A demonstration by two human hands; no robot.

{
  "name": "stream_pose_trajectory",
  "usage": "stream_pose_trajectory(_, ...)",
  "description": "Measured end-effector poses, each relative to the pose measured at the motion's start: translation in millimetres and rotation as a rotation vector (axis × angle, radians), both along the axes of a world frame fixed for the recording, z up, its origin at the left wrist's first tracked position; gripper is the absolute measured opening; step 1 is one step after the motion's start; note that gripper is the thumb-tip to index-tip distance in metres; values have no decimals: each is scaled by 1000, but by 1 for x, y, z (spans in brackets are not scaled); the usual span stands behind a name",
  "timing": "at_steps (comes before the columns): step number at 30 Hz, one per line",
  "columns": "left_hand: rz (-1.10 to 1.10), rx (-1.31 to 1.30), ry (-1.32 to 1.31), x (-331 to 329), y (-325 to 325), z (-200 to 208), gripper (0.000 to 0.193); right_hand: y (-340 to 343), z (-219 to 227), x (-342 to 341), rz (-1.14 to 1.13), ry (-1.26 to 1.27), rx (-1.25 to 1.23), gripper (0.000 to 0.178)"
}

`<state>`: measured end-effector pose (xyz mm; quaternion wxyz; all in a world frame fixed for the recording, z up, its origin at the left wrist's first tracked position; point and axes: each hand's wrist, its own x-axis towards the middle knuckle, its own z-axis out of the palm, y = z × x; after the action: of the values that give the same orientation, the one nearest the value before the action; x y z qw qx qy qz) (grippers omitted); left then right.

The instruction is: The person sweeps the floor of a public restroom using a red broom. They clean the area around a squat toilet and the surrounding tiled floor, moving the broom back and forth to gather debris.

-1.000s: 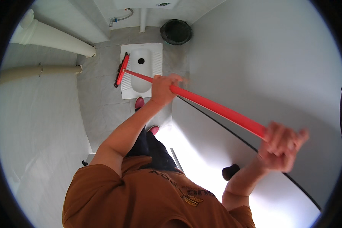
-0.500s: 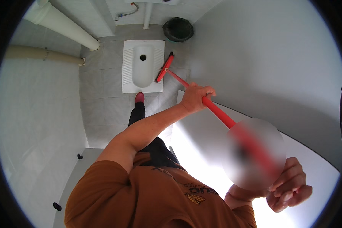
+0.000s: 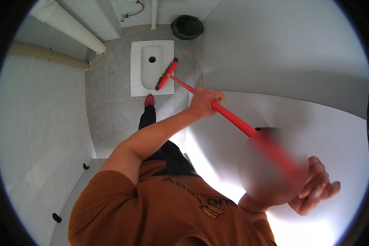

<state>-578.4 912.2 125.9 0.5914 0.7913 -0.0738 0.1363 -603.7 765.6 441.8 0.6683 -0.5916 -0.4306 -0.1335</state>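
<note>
A long-handled floor brush with a red head and dark bristles lies over the right rim of a white squat toilet. Its red handle slants up toward me and to the right. My left hand is closed around the handle at mid-length. Farther up, a blurred patch hides the handle's upper end. My right hand is beside that end with curled fingers, apparently gripping it, though the contact is partly hidden.
A dark lined bin stands in the far right corner. Pale pipes run down the left wall, and a hose with a valve hangs at the back. A white panel is close on my right. My red shoe is at the toilet's near edge.
The brush head has moved left, from the toilet's right edge farther onto its rim. Both hands have shifted slightly with the handle. The white panel's far edge now lies nearer the grey wall.
</note>
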Motion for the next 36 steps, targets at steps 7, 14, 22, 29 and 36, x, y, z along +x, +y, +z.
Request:
stream_pose_trajectory(7,-106,2,80,-18,3,-51,13,26,-34,-34,-314,191,-183,10)
stream_pose_trajectory(14,-17,52,68,-23,21,-52,17,-7,-29,-49,-171,106,-321,25)
stream_pose_trajectory(22,-244,138,92,-86,-14,-65,17,-17,-44,-94,-530,191,-438,15)
stream_pose_trajectory(29,-64,189,84,-73,35,-61,12,-3,-67,-88,-396,321,-184,13)
stream_pose_trajectory(36,-25,257,306,-140,98,-104,16,16,-101,-86,-171,488,-113,27)
